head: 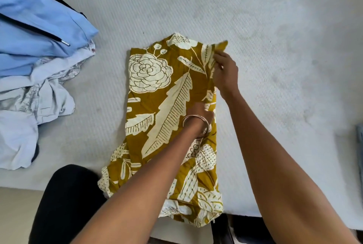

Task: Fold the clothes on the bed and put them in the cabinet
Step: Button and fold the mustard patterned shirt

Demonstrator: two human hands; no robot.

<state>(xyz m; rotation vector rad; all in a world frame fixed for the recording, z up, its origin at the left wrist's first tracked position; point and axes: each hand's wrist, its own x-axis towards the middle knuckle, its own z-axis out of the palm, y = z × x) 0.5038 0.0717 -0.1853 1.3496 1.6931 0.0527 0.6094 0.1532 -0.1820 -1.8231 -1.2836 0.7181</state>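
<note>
A mustard-yellow garment (157,106) with a cream flower and leaf print lies flat on the white bed (275,47), its lower end hanging over the near edge. My right hand (225,72) pinches the cloth at the garment's upper right corner, where a small flap sticks up. Lower down on the right edge, my left hand (200,114), with bangles at the wrist, grips the cloth; its fingers are hidden in the fabric.
A heap of unfolded clothes (35,66) lies at the bed's left: a light blue piece with a dark drawstring, pale printed shirts and something black. A grey-blue thing (359,145) shows at the right edge. My dark-clothed knee (64,200) is at the bed's near edge.
</note>
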